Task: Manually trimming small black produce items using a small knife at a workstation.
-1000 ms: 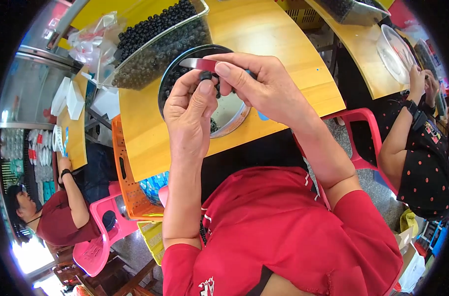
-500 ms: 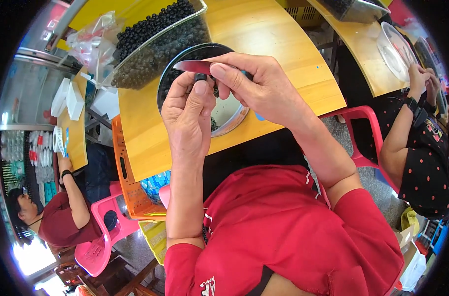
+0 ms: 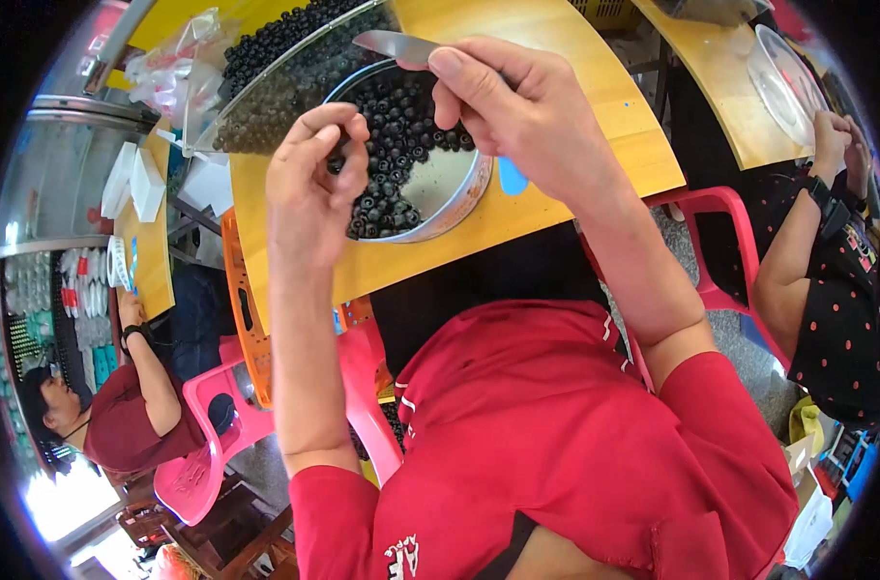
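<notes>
My right hand [image 3: 527, 101] grips a small knife [image 3: 396, 44], its blade pointing left above a round bowl [image 3: 464, 208]. Small black round pieces [image 3: 392, 116], some with ring-like marks, fill much of the bowl; its pale bottom shows toward the near right. Over the bowl's left side, my left hand [image 3: 309, 184] has loosely curled fingers with gaps between them. Dark round shapes show through those gaps, seemingly bowl contents behind. I see no piece clearly held there.
A clear bin [image 3: 295, 92] heaped with black pieces stands left of the bowl on the wooden table [image 3: 595, 126]. A flat blue thing [image 3: 513, 177] lies right of the bowl. Pink chairs [image 3: 720, 208] and an orange crate [image 3: 247, 300] stand by the table. Co-workers sit on both sides.
My hands have moved apart: the left went left and down, the right up and rightward with the knife. The black piece pinched in my left fingers is no longer visible there.
</notes>
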`<state>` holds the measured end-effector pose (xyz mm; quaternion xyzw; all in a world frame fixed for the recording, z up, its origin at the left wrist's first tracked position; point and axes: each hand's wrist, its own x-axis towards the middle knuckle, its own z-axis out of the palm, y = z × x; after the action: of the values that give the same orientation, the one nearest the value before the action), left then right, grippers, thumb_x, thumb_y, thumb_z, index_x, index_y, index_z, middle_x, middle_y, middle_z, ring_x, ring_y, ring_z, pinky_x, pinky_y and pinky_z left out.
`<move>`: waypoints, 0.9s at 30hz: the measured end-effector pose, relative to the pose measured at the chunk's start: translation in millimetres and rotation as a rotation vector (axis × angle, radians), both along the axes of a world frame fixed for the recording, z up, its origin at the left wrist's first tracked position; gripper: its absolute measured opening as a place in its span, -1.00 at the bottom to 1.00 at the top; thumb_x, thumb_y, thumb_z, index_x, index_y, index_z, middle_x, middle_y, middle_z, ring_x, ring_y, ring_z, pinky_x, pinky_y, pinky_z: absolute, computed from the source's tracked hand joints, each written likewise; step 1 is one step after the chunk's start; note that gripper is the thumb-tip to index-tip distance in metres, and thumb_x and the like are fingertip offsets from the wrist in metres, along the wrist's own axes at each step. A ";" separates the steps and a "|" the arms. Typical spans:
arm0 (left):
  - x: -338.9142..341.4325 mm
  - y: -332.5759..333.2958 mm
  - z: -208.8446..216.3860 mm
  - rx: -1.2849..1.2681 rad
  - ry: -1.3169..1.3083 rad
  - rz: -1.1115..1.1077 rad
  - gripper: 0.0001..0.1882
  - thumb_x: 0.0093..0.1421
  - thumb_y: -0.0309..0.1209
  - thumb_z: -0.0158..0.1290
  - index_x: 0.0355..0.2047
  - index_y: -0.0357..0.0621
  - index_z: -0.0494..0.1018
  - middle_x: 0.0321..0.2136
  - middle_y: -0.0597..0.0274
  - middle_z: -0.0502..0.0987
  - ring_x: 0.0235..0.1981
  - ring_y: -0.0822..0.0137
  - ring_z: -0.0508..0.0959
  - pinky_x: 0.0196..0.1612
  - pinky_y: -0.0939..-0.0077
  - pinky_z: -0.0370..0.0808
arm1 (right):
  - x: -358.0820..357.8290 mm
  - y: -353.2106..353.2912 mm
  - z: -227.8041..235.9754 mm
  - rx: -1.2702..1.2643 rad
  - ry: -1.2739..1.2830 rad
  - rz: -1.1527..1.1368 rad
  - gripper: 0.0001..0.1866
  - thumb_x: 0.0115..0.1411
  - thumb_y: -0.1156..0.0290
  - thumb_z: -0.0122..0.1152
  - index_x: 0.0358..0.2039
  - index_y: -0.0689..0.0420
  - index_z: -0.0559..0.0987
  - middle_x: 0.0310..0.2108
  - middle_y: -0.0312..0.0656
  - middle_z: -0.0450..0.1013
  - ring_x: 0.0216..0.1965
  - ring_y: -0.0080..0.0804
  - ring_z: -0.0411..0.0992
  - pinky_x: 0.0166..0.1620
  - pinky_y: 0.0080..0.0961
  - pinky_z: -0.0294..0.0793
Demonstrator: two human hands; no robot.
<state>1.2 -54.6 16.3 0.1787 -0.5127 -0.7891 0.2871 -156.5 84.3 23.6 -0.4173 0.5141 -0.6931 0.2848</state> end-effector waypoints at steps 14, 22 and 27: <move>-22.6 -2.5 -13.0 -1.666 -1.084 -0.293 -0.80 0.05 -0.29 0.13 -0.43 -0.18 0.50 -0.42 0.04 0.57 -0.28 0.00 0.55 -0.24 0.13 0.45 | -4.7 -0.3 -5.6 -0.051 0.037 -0.001 -0.73 0.33 0.27 0.01 -0.32 0.21 0.57 -0.57 -0.40 0.39 -0.66 -0.81 0.14 -0.62 -0.79 0.10; -11.2 8.2 1.3 -1.269 -0.768 -0.047 -0.79 0.00 -0.41 0.20 -0.37 -0.24 0.46 -0.62 0.18 0.37 -0.56 0.26 0.40 -0.45 0.37 0.34 | -12.4 -5.4 -12.8 0.095 0.100 0.023 -0.70 0.29 0.24 0.08 -0.20 0.21 0.60 -0.52 -0.37 0.43 -0.57 -0.77 0.26 -0.52 -0.77 0.26; -6.3 22.3 10.9 -1.159 -0.500 0.125 -0.79 -0.02 -0.50 0.21 -0.35 -0.23 0.45 -0.66 0.33 0.19 -0.62 0.48 0.20 -0.54 0.54 0.20 | -3.0 -16.2 -26.7 0.081 0.020 0.076 -0.63 0.15 0.30 0.29 -0.13 0.31 0.57 -0.35 -0.27 0.51 -0.26 -0.67 0.41 -0.23 -0.69 0.41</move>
<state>-5.1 -32.3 27.2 0.2029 -0.8969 -0.2994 0.2545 -159.5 68.1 -3.1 -0.4316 0.5284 -0.6560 0.3227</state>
